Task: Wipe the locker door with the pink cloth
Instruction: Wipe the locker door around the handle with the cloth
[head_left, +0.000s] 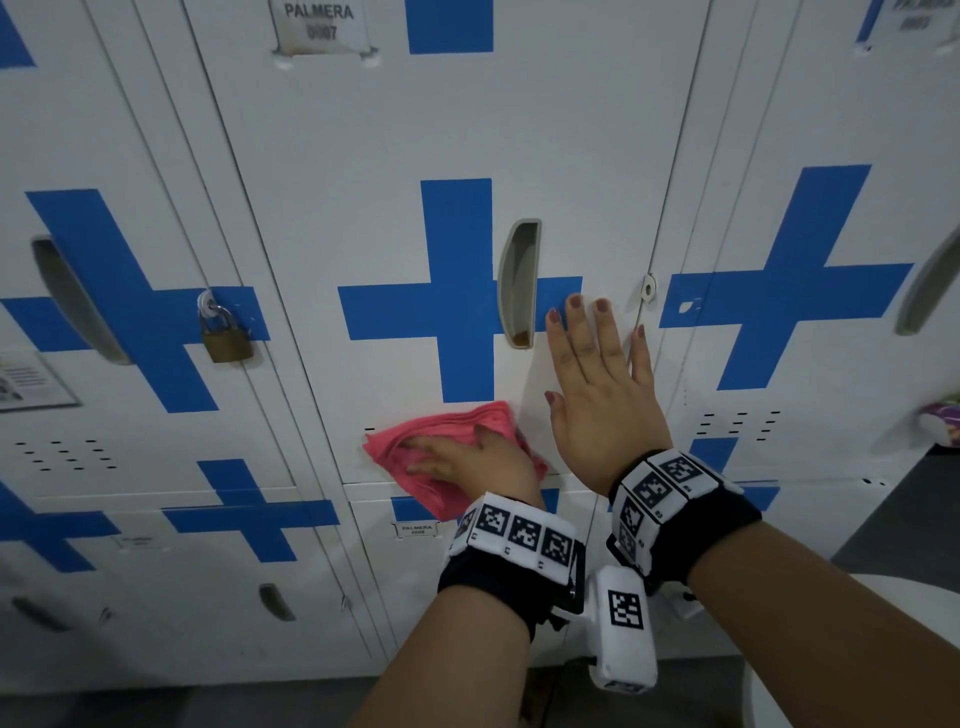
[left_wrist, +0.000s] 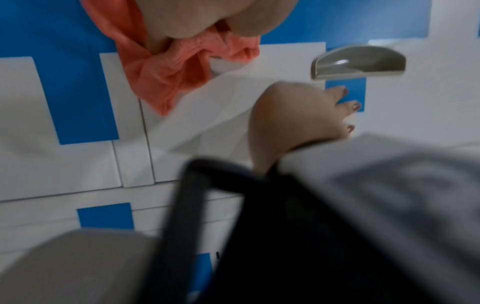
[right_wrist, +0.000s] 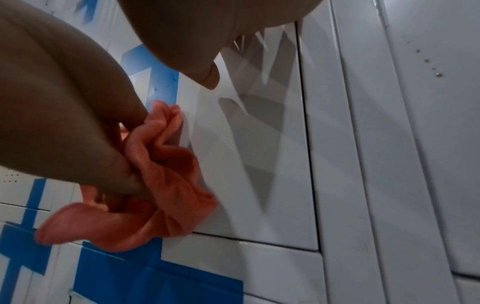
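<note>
The white locker door (head_left: 389, 156) carries a blue cross and a grey recessed handle (head_left: 519, 283). A pink cloth (head_left: 441, 423) lies bunched against the door's lower edge, below the cross. My left hand (head_left: 467, 457) presses it to the door with fingers stretched out to the left. In the right wrist view the cloth (right_wrist: 168, 185) bulges in folds from under that left hand (right_wrist: 64, 123). My right hand (head_left: 597, 379) lies flat on the door just right of the handle, fingers spread and pointing up, holding nothing. The left wrist view shows that right hand (left_wrist: 293, 117) beside the handle (left_wrist: 358, 61).
A brass padlock (head_left: 226, 338) hangs on the locker to the left. An empty hasp ring (head_left: 648, 287) sits at the door's right edge. Another locker with a name label (head_left: 415, 530) lies below. A white rounded object (head_left: 883, 649) stands at the lower right.
</note>
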